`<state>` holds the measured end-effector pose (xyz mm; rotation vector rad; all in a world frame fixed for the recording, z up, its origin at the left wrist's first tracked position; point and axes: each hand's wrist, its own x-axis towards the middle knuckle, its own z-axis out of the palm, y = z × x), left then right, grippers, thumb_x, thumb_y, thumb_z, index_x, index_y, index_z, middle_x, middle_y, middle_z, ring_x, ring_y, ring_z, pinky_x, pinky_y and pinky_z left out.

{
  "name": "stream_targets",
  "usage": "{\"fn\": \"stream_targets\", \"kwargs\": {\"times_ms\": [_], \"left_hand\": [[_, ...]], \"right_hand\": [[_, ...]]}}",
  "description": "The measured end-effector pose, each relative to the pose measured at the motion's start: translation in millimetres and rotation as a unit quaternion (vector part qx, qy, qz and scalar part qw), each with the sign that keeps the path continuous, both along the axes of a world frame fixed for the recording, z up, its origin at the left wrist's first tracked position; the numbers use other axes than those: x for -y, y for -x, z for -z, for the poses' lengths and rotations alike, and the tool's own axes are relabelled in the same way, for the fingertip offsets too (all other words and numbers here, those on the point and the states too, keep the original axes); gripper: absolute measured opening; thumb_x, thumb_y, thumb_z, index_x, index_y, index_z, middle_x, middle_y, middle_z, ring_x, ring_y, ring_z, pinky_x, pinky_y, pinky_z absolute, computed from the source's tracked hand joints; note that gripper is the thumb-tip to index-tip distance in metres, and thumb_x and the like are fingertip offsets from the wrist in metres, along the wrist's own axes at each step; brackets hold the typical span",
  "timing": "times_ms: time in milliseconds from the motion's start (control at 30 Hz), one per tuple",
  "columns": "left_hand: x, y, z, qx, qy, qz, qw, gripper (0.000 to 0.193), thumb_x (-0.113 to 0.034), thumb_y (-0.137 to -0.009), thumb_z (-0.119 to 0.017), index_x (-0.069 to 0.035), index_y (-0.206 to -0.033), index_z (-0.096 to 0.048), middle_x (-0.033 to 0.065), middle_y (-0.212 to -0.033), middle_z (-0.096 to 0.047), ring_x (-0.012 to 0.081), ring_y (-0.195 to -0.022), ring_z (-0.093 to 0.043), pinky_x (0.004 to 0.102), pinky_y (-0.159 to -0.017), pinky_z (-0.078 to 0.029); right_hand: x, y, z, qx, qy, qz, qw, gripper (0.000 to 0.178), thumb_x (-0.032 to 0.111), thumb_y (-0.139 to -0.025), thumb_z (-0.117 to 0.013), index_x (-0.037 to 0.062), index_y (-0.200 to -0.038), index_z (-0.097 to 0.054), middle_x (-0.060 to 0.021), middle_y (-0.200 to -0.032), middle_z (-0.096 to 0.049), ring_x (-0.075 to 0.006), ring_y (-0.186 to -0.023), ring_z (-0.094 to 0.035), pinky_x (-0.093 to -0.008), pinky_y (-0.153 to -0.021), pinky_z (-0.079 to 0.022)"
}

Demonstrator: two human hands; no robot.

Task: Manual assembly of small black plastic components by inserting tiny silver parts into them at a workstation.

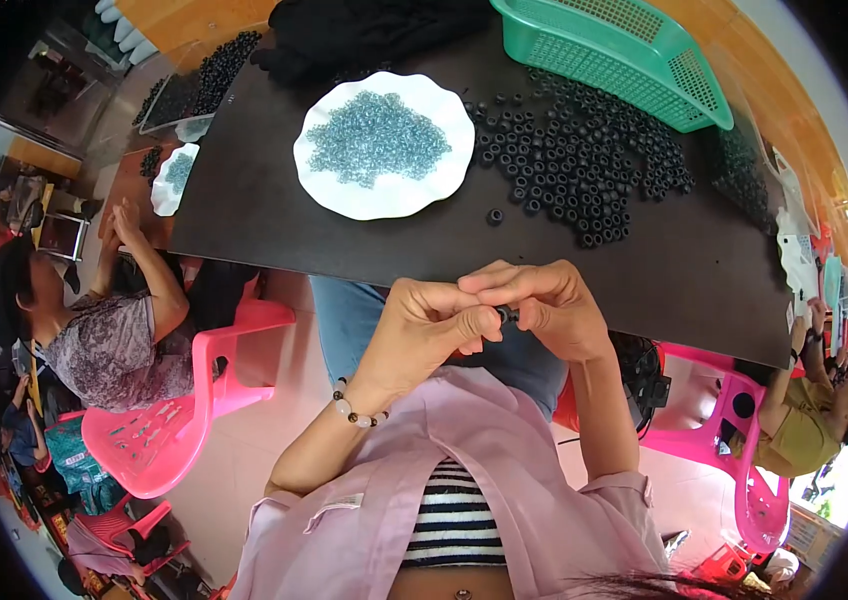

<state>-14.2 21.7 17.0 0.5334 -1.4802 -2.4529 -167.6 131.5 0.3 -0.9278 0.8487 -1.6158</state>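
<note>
Just in front of the table's near edge, my two hands come together with the fingertips touching. Between them shows a small black part [509, 314], probably one of the ring-shaped pieces, mostly hidden by my fingers. My left hand [429, 325] pinches it from the left, a beaded bracelet round its wrist. From the right, the thumb and fingers of my right hand [562, 305] close on the same part. Many black ring-shaped pieces [569, 165] lie heaped beyond my hands, and one stray black ring [495, 216] sits nearer. A white wavy-edged plate [322, 190] holds a pile of small clear rings [379, 138].
At the table's far right stands a green plastic basket [624, 75]. Dark cloth [369, 35] lies at the far edge. Another person [114, 320] sits left on a pink chair [209, 400], near a second white plate [166, 190]. A further person [809, 425] sits at the right.
</note>
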Motion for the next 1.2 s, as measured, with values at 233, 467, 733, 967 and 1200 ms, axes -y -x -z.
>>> {"fn": "stream_targets", "kwargs": {"times_ms": [233, 467, 733, 967, 1200], "left_hand": [[-3, -1, 3, 0.000, 0.008, -0.035, 0.999, 0.020, -0.020, -0.084, -0.069, 0.000, -0.084, -0.070, 0.0051, -0.070, -0.066, 0.0068, -0.058, -0.055, 0.0191, -0.054, -0.046], [-1, 1, 8, -0.012, -0.046, -0.023, 0.999, 0.018, -0.018, -0.085, -0.067, 0.000, -0.090, -0.069, 0.0067, -0.074, -0.066, 0.0102, -0.062, -0.057, 0.0218, -0.059, -0.047], [-6, 4, 6, -0.007, -0.071, -0.063, 0.995, 0.019, -0.015, -0.085, -0.067, 0.000, -0.096, -0.068, 0.0092, -0.078, -0.067, 0.0110, -0.066, -0.060, 0.0237, -0.063, -0.051], [-5, 2, 10, -0.025, -0.024, -0.074, 0.997, 0.017, -0.012, -0.085, -0.068, 0.000, -0.096, -0.068, 0.0088, -0.077, -0.066, 0.0106, -0.065, -0.060, 0.0238, -0.062, -0.050], [-8, 4, 15, -0.034, 0.046, -0.116, 0.992, 0.016, -0.010, -0.084, -0.068, 0.001, -0.096, -0.068, 0.0057, -0.077, -0.065, 0.0089, -0.065, -0.058, 0.0216, -0.061, -0.049]], "right_hand": [[1, -10, -8, 0.041, -0.026, 0.035, 0.998, 0.030, 0.022, -0.082, -0.069, 0.0006, -0.102, -0.069, -0.0166, -0.111, -0.064, -0.0193, -0.099, -0.062, -0.0347, -0.091, -0.046], [0, -17, -8, 0.106, -0.043, 0.098, 0.989, 0.019, 0.020, -0.080, -0.072, 0.0041, -0.089, -0.065, -0.0119, -0.102, -0.065, -0.0166, -0.093, -0.060, -0.0307, -0.085, -0.046], [0, -21, -2, 0.027, -0.044, 0.185, 0.981, 0.022, 0.024, -0.078, -0.075, 0.0053, -0.084, -0.065, -0.0045, -0.089, -0.061, -0.0149, -0.089, -0.052, -0.0272, -0.081, -0.039], [0, -27, 6, 0.040, -0.035, 0.204, 0.978, 0.023, 0.024, -0.077, -0.075, 0.0047, -0.084, -0.064, -0.0038, -0.088, -0.059, -0.0158, -0.087, -0.049, -0.0290, -0.081, -0.037], [0, -36, 5, 0.052, -0.056, 0.248, 0.966, 0.020, 0.021, -0.081, -0.072, 0.0037, -0.084, -0.063, -0.0040, -0.087, -0.059, -0.0124, -0.082, -0.049, -0.0236, -0.072, -0.038]]}}
